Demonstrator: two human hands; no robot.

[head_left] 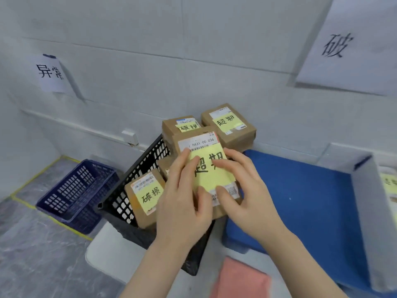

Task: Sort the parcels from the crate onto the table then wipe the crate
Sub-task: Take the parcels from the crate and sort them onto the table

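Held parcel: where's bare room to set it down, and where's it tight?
Free: the blue table mat, open between the brown cardboard parcel by the wall, the grey divider panel on the right and the pink cloth in front. Crowded: the black mesh crate, packed with yellow-noted parcels below the held cardboard parcel.

to the right, the blue desk [300, 201] lies open between the black crate [137, 168] and a grey partition [367, 222] that closes off its far right. the wall [171, 82] stands close behind, and a back parcel [228, 125] sits against it by the crate's far corner. boxes [146, 196] crowd the crate, with only narrow gaps between them. the held parcel [210, 168], gripped by the left hand [182, 203] and right hand [247, 194], hangs over the crate's right rim. a pink cloth [242, 278] lies at the near edge.
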